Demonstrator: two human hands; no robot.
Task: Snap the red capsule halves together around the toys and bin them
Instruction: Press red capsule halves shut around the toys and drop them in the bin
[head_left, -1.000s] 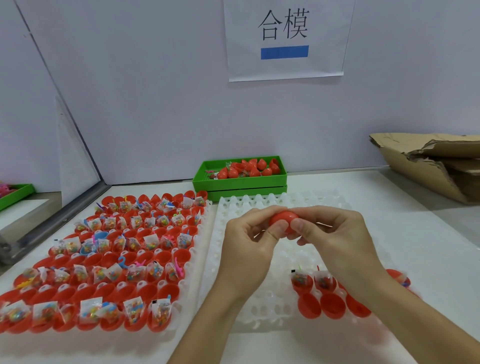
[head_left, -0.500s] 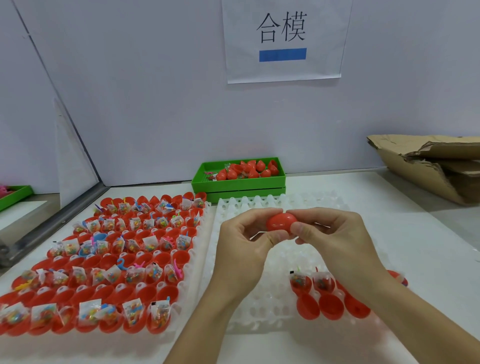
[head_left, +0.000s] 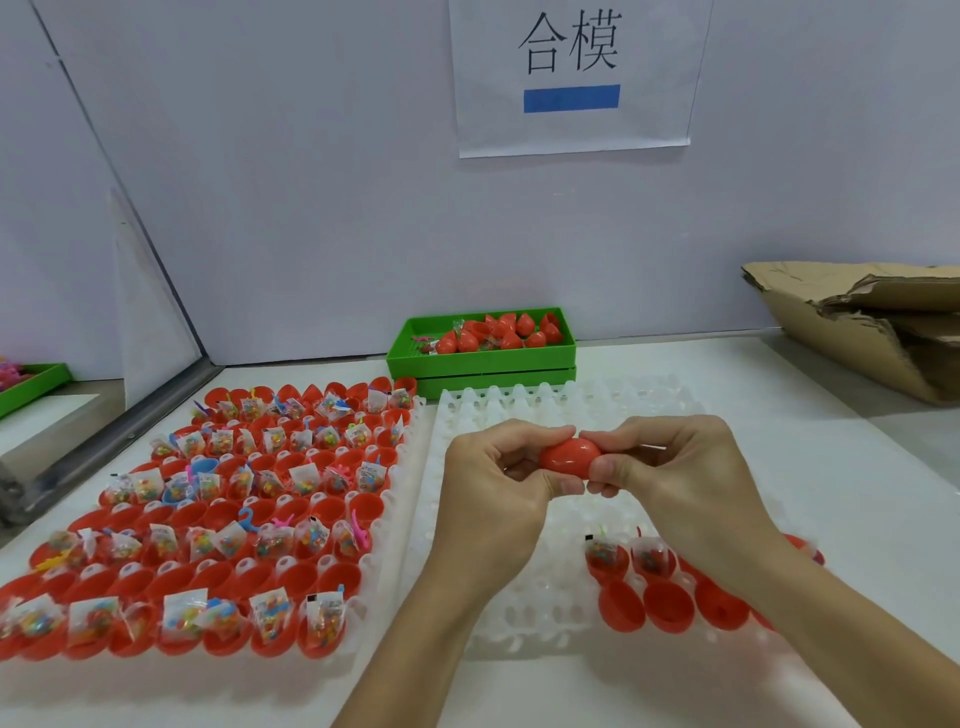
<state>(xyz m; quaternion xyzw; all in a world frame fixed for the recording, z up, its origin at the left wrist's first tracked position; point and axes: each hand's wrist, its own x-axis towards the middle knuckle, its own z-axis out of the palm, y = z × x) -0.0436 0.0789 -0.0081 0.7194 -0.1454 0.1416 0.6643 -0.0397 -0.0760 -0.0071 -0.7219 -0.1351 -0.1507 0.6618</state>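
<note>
A red capsule (head_left: 569, 455) is held between both hands above the right white tray (head_left: 519, 415). My left hand (head_left: 498, 483) pinches its left end with thumb and fingers. My right hand (head_left: 675, 467) grips its right end. Whether its halves are fully joined is hidden by my fingers. Below my right wrist, several red halves (head_left: 644, 603) sit in that tray, two holding bagged toys (head_left: 605, 551). At the back stands a green bin (head_left: 483, 358) with closed red capsules (head_left: 498, 332) in it.
The left white tray (head_left: 400, 499) carries many red halves with bagged toys (head_left: 218, 519). Torn cardboard (head_left: 857, 322) lies at the back right. A second green tray (head_left: 31, 384) is at the far left beyond a metal rail (head_left: 130, 441). A paper sign (head_left: 571, 73) hangs on the wall.
Both hands have stayed above the right tray with the capsule between them. The fingers have shifted a little on the capsule, showing more of its red shell.
</note>
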